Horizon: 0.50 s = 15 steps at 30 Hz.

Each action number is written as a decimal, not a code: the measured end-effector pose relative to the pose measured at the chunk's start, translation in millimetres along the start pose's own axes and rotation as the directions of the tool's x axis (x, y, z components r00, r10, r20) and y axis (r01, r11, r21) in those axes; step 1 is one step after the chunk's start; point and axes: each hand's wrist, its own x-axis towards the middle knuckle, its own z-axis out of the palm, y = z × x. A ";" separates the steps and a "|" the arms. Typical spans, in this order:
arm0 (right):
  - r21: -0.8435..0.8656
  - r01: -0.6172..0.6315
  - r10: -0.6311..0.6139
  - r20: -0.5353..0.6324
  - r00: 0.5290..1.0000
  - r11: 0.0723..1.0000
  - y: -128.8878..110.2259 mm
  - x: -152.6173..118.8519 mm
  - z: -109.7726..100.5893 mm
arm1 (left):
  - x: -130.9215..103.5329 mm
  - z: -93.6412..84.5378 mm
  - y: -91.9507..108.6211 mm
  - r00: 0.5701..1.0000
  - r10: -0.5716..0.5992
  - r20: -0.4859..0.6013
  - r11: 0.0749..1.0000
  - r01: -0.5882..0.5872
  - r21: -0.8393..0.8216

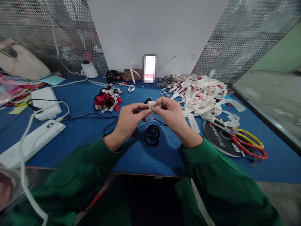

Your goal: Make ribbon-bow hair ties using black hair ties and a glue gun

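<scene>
A small piece of white ribbon [151, 104] is pinched between my two hands over the middle of the blue table. My left hand [131, 121] grips its left side with thumb and forefinger. On the other side, my right hand [171, 114] has thumb and fingers closed on the same ribbon. Part of it is hidden by the fingertips. Just below, several black hair ties [152, 135] lie on the table. A small dark object [147, 100] shows right behind the ribbon, too covered to make out.
A heap of white ribbon strips [202, 94] lies at the back right, near scissors [250, 142] on a black disc [217, 139]. Red, black and white bows [108, 99] sit at the left. A phone [150, 68] leans on the back panel. A white power strip [33, 142] and cables occupy the left.
</scene>
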 end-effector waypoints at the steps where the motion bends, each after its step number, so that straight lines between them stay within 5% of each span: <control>1: 0.022 -0.006 0.006 -0.005 1.000 1.000 0.6 -0.5 1.1 | 0.5 -0.4 -0.9 1.000 0.009 -0.013 1.000 -0.009 0.016; 15: 0.125 -0.025 0.027 -0.012 1.000 0.992 6.1 -2.6 7.1 | 4.5 -3.3 -8.4 0.996 0.080 -0.029 0.993 -0.077 0.091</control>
